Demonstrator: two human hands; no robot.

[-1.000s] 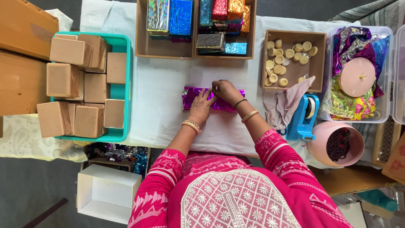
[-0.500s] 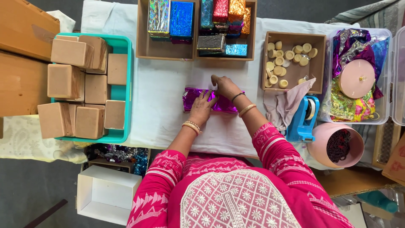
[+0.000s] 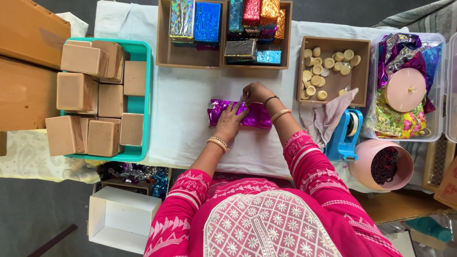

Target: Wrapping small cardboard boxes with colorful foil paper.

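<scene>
A table (image 3: 190, 109) covered with a white cloth is seen from above, with grey floor showing at the near left. At the middle of the table a box wrapped in shiny purple foil (image 3: 238, 114) lies flat on the cloth. The left hand (image 3: 230, 123) is laid flat on top of the wrapped box, fingers spread and pressing down, so its grip is apart and closed on nothing. The right hand (image 3: 255, 93) is set at the far edge of the box, its fingertips pinched together on the foil there. At the far side two wooden trays (image 3: 164, 57) are filled with boxes already wrapped in foil (image 3: 207, 21), blue, silver, red and gold among them. To the left a teal crate (image 3: 143, 52) is stacked with plain brown boxes (image 3: 83, 59), and brown cartons are seen beyond it. To the right of the hands a wooden tray (image 3: 364, 66) holds small round pale pieces (image 3: 328, 62), with a pinkish cloth (image 3: 328, 116) draped over its near edge. Just beside that cloth a blue tape dispenser (image 3: 343, 135) stands, and near it a pink bowl (image 3: 381, 164) holds something dark. At the far right a clear plastic tub (image 3: 440, 85) is packed with crumpled foil sheets and a round pink lid (image 3: 404, 89). On the floor at the near left an open white box (image 3: 124, 219) is seen.
</scene>
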